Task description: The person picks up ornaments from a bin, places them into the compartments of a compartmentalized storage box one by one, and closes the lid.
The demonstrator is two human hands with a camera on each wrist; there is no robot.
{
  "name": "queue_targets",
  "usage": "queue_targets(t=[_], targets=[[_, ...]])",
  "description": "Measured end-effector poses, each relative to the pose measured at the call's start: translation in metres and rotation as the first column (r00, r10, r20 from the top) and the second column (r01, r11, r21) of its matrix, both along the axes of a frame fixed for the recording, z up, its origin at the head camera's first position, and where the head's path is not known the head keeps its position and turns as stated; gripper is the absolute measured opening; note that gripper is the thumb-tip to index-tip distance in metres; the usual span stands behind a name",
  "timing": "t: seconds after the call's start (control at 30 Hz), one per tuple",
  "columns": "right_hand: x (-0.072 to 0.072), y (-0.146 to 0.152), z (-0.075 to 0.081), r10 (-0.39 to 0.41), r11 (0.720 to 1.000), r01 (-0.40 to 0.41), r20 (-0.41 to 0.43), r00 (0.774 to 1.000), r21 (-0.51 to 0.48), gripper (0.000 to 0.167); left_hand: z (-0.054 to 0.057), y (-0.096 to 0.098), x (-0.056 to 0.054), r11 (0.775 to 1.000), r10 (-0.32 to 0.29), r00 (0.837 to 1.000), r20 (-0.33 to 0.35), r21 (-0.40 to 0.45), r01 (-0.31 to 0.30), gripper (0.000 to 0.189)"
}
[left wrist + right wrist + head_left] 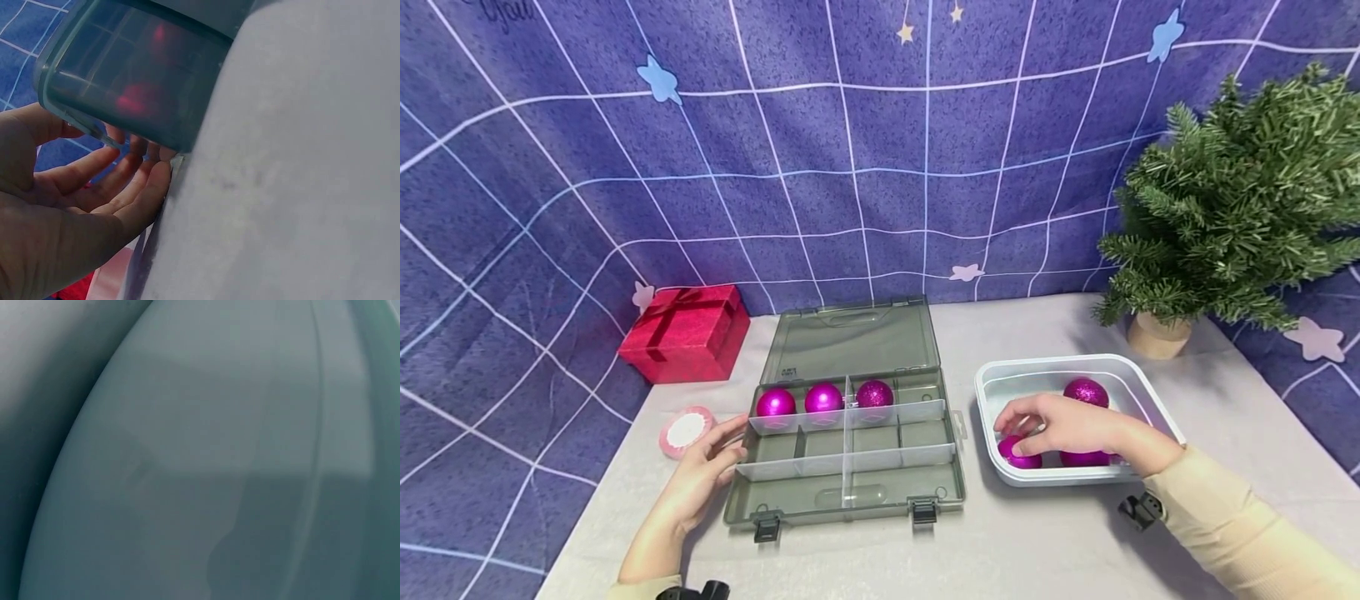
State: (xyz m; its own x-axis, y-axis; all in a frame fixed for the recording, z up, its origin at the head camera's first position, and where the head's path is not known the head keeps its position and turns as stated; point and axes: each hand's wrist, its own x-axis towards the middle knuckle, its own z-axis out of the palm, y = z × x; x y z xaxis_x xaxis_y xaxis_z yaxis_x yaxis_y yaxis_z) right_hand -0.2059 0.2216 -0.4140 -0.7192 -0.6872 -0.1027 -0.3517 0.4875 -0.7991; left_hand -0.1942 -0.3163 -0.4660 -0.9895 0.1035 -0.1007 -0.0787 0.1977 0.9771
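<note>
In the head view, a grey translucent compartment box lies with its lid folded back. Three magenta baubles sit in its far row: two smooth ones and a glittery one. My left hand rests against the box's left side, fingers touching the outer wall; the left wrist view shows the same hand at that wall. To the right, my right hand reaches into a white tub and pinches a magenta bauble. A glittery bauble and another bauble, partly covered, lie beside it.
A red gift box and a pink ribbon roll lie left of the compartment box. A small artificial fir tree on a wooden base stands behind the tub. A patterned blue cloth hangs behind. The right wrist view shows mostly the tub's wall.
</note>
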Motion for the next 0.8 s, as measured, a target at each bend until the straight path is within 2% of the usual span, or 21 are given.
queue_targets(t=[0.2,0.47,0.6,0.8], targets=[[0.0,0.003,-0.001,0.017,0.998,-0.015,-0.023,1.0,0.061,0.029,0.001,0.0,0.001,1.0,-0.004,1.0,-0.002,-0.003,0.004,0.06],[0.0,0.005,0.0,-0.002,0.999,0.004,-0.041,0.999,0.034,0.026,-0.001,0.0,0.001,1.0,-0.005,1.0,0.0,0.005,0.005,0.06],[-0.002,0.008,0.009,-0.038,0.999,0.038,-0.039,0.998,-0.003,0.03,-0.001,0.0,0.001,1.0,-0.005,1.0,0.002,0.009,0.005,0.06],[-0.007,0.013,0.029,-0.067,0.997,0.064,-0.074,0.995,-0.034,0.032,-0.001,-0.001,0.001,1.0,-0.012,1.0,-0.003,-0.005,0.012,0.06]])
